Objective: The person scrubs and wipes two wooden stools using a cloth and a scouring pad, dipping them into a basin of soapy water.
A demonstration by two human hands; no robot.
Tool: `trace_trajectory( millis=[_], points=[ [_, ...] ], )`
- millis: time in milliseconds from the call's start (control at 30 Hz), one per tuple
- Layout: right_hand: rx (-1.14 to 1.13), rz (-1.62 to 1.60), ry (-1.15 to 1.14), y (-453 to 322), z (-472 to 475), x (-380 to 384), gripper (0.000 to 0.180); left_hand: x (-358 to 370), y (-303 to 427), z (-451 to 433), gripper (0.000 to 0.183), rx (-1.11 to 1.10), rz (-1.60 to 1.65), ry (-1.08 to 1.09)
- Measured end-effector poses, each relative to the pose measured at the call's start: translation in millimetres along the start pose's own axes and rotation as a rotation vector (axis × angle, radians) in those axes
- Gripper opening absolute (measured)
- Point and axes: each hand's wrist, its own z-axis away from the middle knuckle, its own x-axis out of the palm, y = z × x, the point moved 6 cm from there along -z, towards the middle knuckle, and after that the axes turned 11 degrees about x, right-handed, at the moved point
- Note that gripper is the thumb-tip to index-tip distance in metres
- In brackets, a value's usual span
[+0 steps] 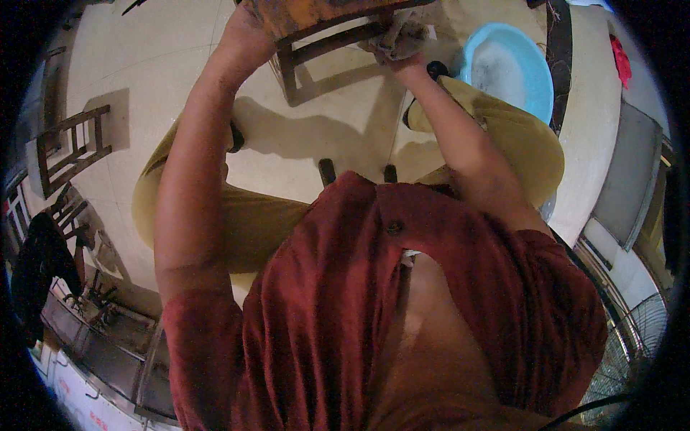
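A brown wooden stool or chair with legs and rails stands before me at the top of the view, partly cut off by the picture's edge. My left hand is at its left end; its fingers are hidden, so its grip cannot be made out. A crumpled greyish cloth is in my right hand, held against or close to the stool's right side, near a dark rail. To the right of that hand, a light blue plastic basin holds whitish, sudsy water.
Another wooden stool lies or stands on the tiled floor at the left, with more dark furniture below it. Two short dark legs show beneath me. A red cloth hangs at the far right, above a grey panel.
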Motion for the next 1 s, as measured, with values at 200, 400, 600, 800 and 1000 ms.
trace_trajectory(
  millis=[200, 400, 600, 800, 1000],
  points=[
    [0.275, -0.945, -0.354, -25.6, 6.5, 11.1, 0.069, -3.0, 14.2, 0.9, 0.043, -0.102, 0.026, 0.033],
    [-0.134, 0.704, 0.236, -89.4, 36.5, 9.0, 0.069, -7.8, -6.6, 5.4, 0.048, 0.027, -0.11, 0.138],
    [0.302, 0.951, -0.142, -198.8, 96.3, 28.6, 0.069, -5.8, 8.5, 7.8, 0.052, -0.117, 0.093, 0.095],
    [0.075, 1.173, -0.078, -221.0, 93.6, 55.2, 0.052, 6.4, -16.7, -3.6, 0.05, 0.188, 0.175, 0.053],
    [-0.194, 1.129, 0.001, -173.4, 40.4, 54.1, 0.031, 4.2, 14.0, 0.0, 0.062, 0.01, 0.265, 0.108]
  ],
)
